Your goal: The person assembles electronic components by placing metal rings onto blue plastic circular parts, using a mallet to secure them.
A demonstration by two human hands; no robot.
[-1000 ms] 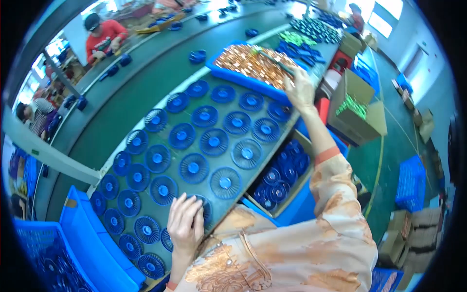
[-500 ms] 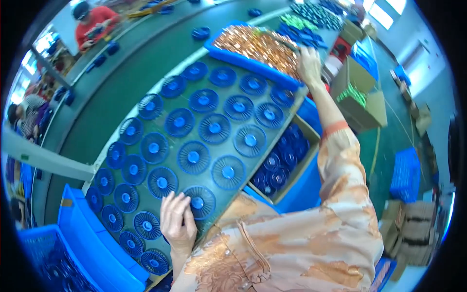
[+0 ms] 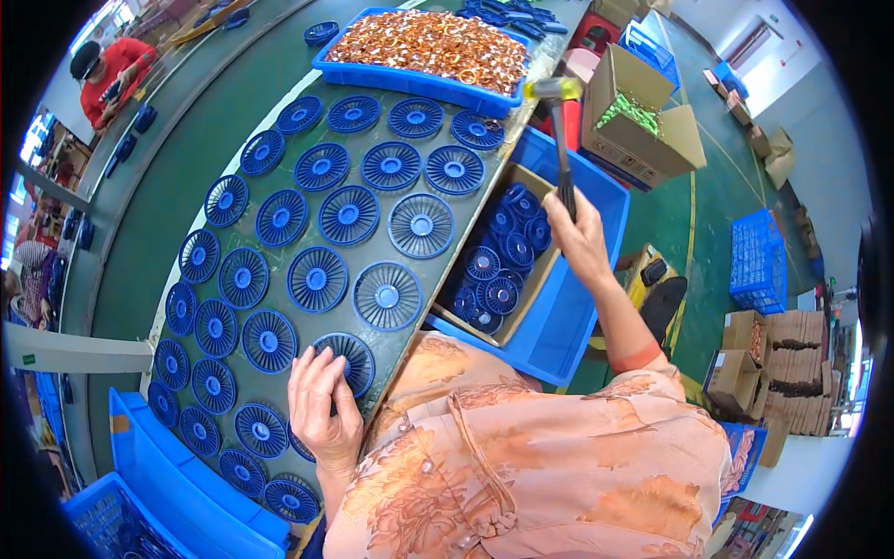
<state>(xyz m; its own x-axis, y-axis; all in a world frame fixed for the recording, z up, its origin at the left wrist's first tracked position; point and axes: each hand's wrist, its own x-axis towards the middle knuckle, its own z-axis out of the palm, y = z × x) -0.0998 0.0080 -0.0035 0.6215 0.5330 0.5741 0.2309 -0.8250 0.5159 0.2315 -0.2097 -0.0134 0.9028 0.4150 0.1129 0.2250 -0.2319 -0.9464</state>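
Observation:
My right hand [image 3: 577, 238] is closed around the black handle of a hammer [image 3: 564, 154], raised over the box at the table's right edge. The hammer's yellowish head [image 3: 551, 88] points away from me, near the tray of copper rings. At the table's near edge my left hand [image 3: 324, 410] rests with fingers extended and slightly bent, touching the rim of a round blue fan grille [image 3: 357, 361]. What lies under its palm is hidden. Several more blue grilles [image 3: 348, 215] with spokes and round hubs lie in rows across the green tabletop [image 3: 270, 340].
A blue tray [image 3: 447, 91] heaped with copper-coloured rings stands at the far end. Right of the table, a carton [image 3: 526, 289] of blue grilles sits in a blue bin [image 3: 596, 307]. Beyond is an open carton [image 3: 643, 140] with green parts. A person in red [image 3: 116, 79] sits far left.
My right hand has moved back from the ring tray and now holds a hammer. My left hand stays beside the near grille. The view has shifted.

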